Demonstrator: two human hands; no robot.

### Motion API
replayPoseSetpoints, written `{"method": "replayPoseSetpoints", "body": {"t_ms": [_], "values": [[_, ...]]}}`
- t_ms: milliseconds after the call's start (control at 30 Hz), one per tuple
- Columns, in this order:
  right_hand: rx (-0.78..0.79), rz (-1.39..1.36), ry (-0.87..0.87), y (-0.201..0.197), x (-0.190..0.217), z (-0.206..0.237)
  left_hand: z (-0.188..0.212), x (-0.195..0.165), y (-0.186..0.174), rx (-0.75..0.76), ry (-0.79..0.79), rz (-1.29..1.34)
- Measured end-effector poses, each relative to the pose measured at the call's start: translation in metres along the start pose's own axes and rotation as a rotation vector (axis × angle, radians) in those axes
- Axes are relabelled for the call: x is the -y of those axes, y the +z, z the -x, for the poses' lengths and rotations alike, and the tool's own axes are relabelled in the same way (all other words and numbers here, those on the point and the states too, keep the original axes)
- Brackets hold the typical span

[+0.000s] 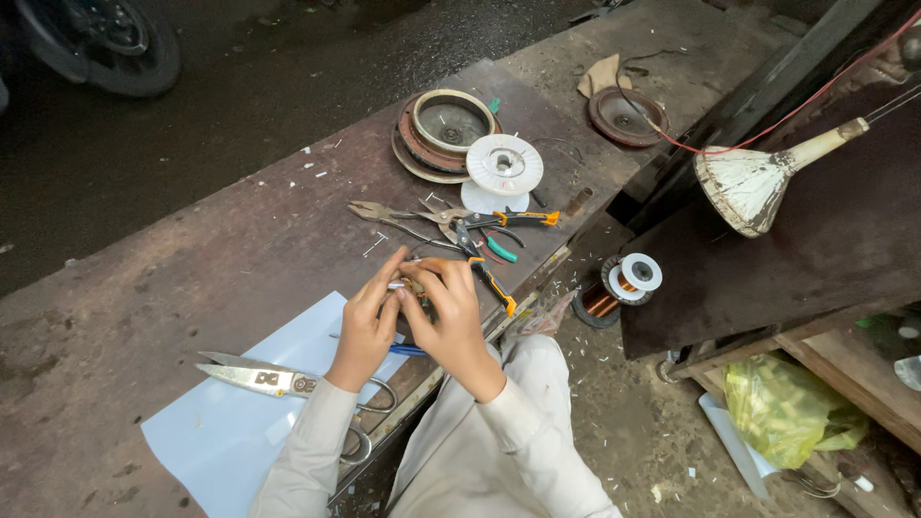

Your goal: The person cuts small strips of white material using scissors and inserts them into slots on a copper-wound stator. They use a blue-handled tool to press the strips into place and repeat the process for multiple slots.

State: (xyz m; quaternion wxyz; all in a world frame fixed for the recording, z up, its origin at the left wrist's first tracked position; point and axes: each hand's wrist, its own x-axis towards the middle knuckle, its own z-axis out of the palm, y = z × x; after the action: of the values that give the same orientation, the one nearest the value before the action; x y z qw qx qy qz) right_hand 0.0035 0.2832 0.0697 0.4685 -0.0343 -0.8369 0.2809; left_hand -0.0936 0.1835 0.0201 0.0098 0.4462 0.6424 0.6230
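My left hand (pixel 367 321) and my right hand (pixel 448 312) meet over the front edge of a dark wooden workbench (pixel 192 269). Between their fingertips they pinch a small piece with a white end (pixel 401 284); its kind is too small to tell. Just beyond my hands lie pliers with orange and black handles (pixel 489 251) and bare metal pliers (pixel 389 215). Large metal scissors (pixel 273 380) rest on a light blue sheet (pixel 230 422) under my left forearm.
A round metal motor part (pixel 443 129) and a white spool (pixel 504 165) sit farther back, another round part (pixel 627 116) beyond. A copper wire spool (pixel 619 286) lies on the floor. To the right, a dark board with a white brush (pixel 758 182) and a yellow bag (pixel 791 408).
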Motion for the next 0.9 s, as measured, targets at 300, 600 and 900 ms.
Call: {"method": "replayPoseSetpoints", "body": {"t_ms": [300, 600, 900], "values": [[0.044, -0.082, 0.051, -0.001, -0.015, 0.002, -0.002, -0.007, -0.001, -0.006, 0.015, -0.083], [-0.142, -0.562, 0.619, -0.005, -0.047, 0.042, -0.009, 0.007, -0.002, -0.001, 0.22, -0.237], [-0.216, -0.133, 0.369, -0.01, -0.036, 0.05, -0.005, 0.012, 0.002, 0.057, 0.121, -0.116]]}}
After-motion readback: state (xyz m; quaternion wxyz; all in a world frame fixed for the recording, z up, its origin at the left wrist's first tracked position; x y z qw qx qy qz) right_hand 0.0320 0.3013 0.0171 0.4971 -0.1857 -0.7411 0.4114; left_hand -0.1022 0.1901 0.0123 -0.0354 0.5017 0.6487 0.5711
